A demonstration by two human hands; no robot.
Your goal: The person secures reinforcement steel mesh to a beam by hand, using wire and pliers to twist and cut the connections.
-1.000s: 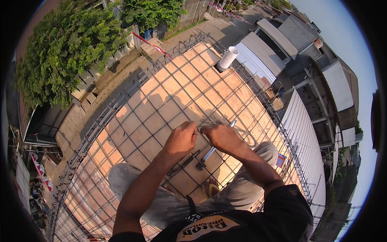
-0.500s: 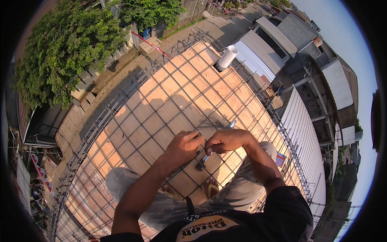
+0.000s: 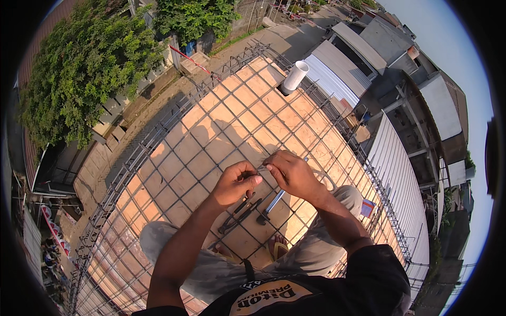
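My left hand [image 3: 236, 184] is closed, thumb pressed to its fingers, just above the steel rebar mesh [image 3: 215, 173]. Close beside it on the right, my right hand [image 3: 293, 174] pinches thin wires [image 3: 262, 167], whose fine strands span the small gap between both hands. Below the hands lie dark long-handled pincers [image 3: 240, 215], slanting across the mesh. To their right is a hammer [image 3: 275, 201] with a shiny blue-and-silver handle, its dark head toward my feet; my right hand partly hides the handle's far end.
Plywood boards [image 3: 253, 120] lie under the mesh. A white pipe [image 3: 295, 78] stands up through them at the far right. Rebar bundles [image 3: 158, 131] edge the deck, with a street below on the left. A blue-and-red packet [image 3: 368, 208] lies by my right knee.
My right hand has lifted and moved away from me, uncovering the hammer handle. My left hand has turned, showing its thumb, and the pincers are now in plain sight. The wire bundle's fan no longer shows.
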